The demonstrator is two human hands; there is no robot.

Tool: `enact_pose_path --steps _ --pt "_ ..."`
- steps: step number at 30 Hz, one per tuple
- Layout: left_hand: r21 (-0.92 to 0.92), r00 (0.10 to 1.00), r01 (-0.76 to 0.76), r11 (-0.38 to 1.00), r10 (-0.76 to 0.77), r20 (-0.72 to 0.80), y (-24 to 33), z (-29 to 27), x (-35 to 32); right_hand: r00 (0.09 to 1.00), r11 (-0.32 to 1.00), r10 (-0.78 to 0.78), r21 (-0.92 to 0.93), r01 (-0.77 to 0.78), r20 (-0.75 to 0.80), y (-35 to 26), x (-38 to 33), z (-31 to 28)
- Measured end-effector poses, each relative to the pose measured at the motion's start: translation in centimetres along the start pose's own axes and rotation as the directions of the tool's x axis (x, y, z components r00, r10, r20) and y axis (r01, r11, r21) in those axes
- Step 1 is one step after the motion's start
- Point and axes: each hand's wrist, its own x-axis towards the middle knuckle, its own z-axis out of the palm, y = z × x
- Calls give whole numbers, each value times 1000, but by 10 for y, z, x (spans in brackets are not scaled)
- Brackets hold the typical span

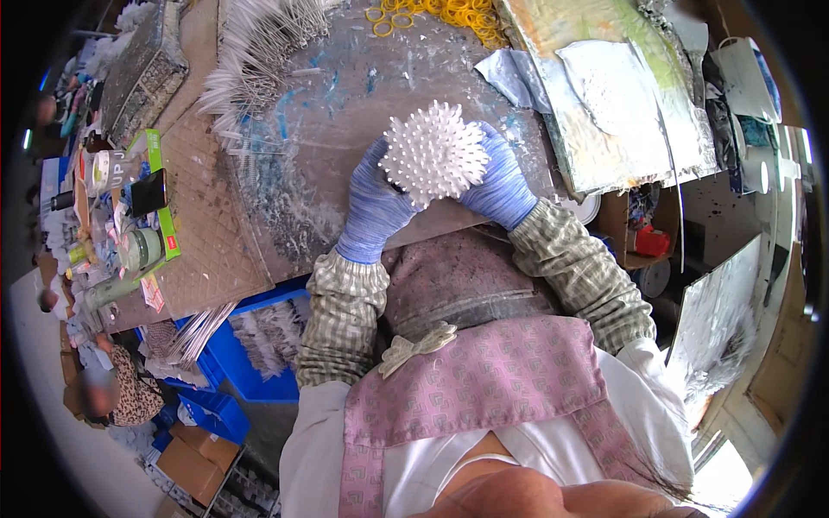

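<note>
Between my two blue-gloved hands, above the near part of the worktable (363, 86), is a white spiky piece (436, 155), rounded and covered in short knob-tipped points. My left hand (376, 207) grips its left side, fingers curled and partly hidden behind it. On the opposite side my right hand (505, 181) holds it the same way. Whether the piece is one solid ball or a bundle of many tips, I cannot tell. Checked sleeves cover both forearms.
Thin wires with clear bristly ends (259, 60) lie far left; yellow rubber bands (466, 13) are at the far edge. A grey cloth (516, 76) touches a stained board (561, 147) on the right. Leftward are a phone (148, 192), a glass jar (138, 249), blue bins (259, 380) and another person (134, 388).
</note>
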Motion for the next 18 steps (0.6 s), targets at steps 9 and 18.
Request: enact_pose_path --steps 9,18 --pt "-831 891 259 492 -454 8 26 -10 -9 959 815 260 558 -157 -109 -48 -19 -16" --pt "-947 747 311 80 -636 191 70 -50 -7 881 327 468 915 -237 61 -54 -14 -25"
